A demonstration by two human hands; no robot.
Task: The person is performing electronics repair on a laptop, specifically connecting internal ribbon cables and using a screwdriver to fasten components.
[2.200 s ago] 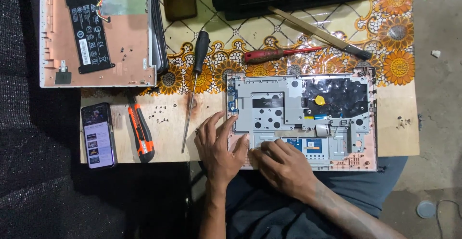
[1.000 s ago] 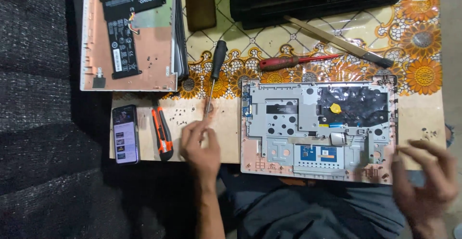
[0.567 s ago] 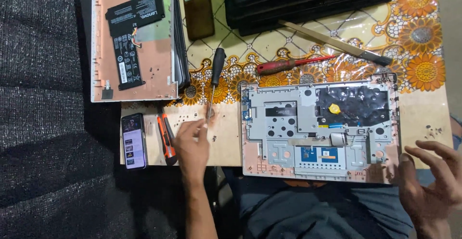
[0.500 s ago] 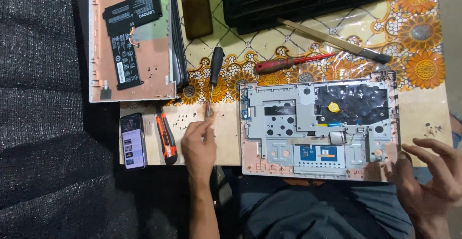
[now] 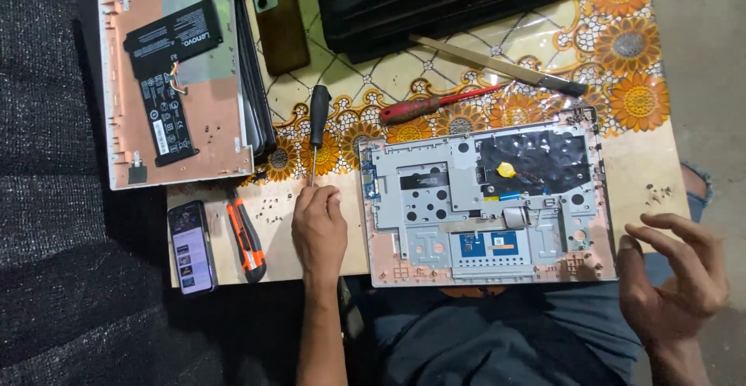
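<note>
A: What is the biggest thing on the table (image 5: 637, 165)?

B: The open laptop base with the silver metal plate (image 5: 486, 199). It lies flat, its long side going left to right.

A: And the black-handled screwdriver (image 5: 317, 130)?

B: It stands up and down, handle far away, thin tip pointing at the person.

A: The hands?

B: The left hand (image 5: 319, 229) touches the tip with loosely bent fingers, gripping nothing. The right hand (image 5: 672, 277) is open and empty, just beside the laptop's right corner.
</note>
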